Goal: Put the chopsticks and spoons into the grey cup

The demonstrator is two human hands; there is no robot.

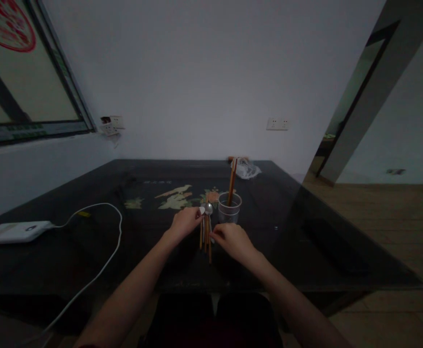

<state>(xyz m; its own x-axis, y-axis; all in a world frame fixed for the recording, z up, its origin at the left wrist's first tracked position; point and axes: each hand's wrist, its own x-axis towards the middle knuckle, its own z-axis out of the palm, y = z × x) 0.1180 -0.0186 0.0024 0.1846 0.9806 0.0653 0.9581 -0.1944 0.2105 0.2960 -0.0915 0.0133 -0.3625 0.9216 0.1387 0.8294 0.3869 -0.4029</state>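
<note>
A small bundle of wooden chopsticks [205,237] lies on the dark table in front of me, pointing away. Among them is a metal spoon [208,208], its round bowl at the far end. Beside that bowl a white spoon [202,210] meets the closed fingertips of my left hand [186,221]. My right hand [235,239] is on the other side, its fingers pinched at the chopsticks' edge near a pale handle; what they grip is too small to make out. Just beyond the right hand stands a clear plastic cup [229,212] with brown chopsticks [232,181] upright in it.
On the left of the table [153,270] lies a white power bank [16,232] with a white cable [119,232] hanging over the front edge. A crumpled clear plastic bag [246,169] sits at the back. A dark flat object [336,246] rests at the right.
</note>
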